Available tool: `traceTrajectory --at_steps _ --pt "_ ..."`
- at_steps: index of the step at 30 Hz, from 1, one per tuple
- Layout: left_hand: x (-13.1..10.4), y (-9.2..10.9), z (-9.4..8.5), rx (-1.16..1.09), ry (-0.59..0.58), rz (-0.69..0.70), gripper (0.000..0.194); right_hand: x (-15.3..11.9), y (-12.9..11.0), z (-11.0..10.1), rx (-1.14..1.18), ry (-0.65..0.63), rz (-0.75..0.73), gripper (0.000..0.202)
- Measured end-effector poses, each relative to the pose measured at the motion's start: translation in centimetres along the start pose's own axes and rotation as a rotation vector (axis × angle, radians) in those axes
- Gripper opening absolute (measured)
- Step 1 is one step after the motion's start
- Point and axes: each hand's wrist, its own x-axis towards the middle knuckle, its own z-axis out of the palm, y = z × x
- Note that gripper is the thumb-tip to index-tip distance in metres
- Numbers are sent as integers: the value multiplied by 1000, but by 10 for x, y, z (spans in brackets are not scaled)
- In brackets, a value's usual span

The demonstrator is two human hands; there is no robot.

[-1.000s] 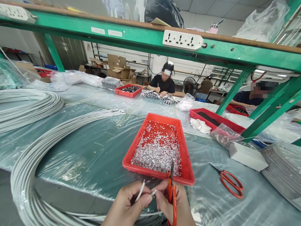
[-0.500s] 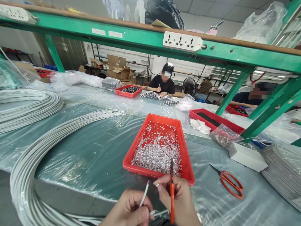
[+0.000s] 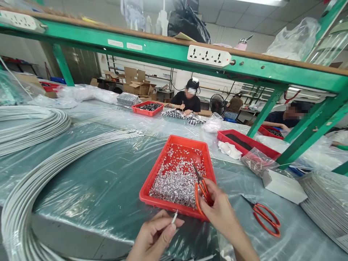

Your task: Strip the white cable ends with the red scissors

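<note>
"White thin plastic-sheathed cable (image 3: 174, 217), stiff or floppy, you reckon?"

"Light and springy, I'd guess, maybe slick. It's pinched between the left hand's (image 3: 155, 233) thumb and fingers, tip poking just past them; hold close to that end. Right hand's (image 3: 219, 207) fingers are wrapped round orange-handled dark-metal scissors (image 3: 200, 179)."

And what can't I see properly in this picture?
Head view:
Held scissors: right hand covers part of the handles.
White cable: left hand hides part of it.
Silver bits in the red tray: too small to tell shapes.
Grey coil: cut off by the left edge.
</note>
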Motion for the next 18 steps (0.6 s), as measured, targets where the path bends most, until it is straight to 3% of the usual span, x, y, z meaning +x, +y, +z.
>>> traceTrajectory --at_steps 4,6,9,13,16,18 --pt "2 11 1 -65 71 -47 43 -24 5 4 323 -148 14 53" --pt "3 15 1 -42 102 0 44 -34 7 5 380 -21 88 61" --pt "4 20 2 -68 107 14 41 -39 4 5 401 -4 122 56" --pt "4 22 3 -135 125 -54 39 -39 -3 1 455 -237 198 46" --pt "6 22 2 -36 179 55 36 -40 -5 -1 394 -412 223 25" --pt "7 20 1 50 197 148 32 -41 -5 -2 288 -431 183 23"
